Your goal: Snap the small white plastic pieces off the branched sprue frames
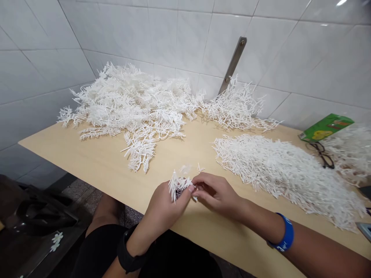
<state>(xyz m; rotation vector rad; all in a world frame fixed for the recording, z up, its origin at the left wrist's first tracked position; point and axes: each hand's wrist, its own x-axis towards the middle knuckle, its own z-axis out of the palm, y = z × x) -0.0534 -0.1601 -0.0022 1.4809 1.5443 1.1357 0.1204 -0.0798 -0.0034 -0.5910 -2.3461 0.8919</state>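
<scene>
My left hand (166,210) is closed around a white branched plastic sprig (174,185), whose thin spikes fan out above the thumb. Close against it, my right hand (218,193) pinches at the sprig's right side with thumb and fingertips. Just what lies between those fingertips is partly hidden. A small loose white bit (200,168) rests on the table beyond the right fingers. Ahead and to the left is a large tangled heap of white branched sprigs (130,100). To the right lies a flatter pile of short white pieces (278,170).
A smaller heap of white sprigs (234,104) sits by a metal bracket (233,63) on the tiled wall. At right are a green box (326,127), dark-framed glasses (323,155) and more white pieces (353,150). The wooden table's (78,154) left edge slants toward me.
</scene>
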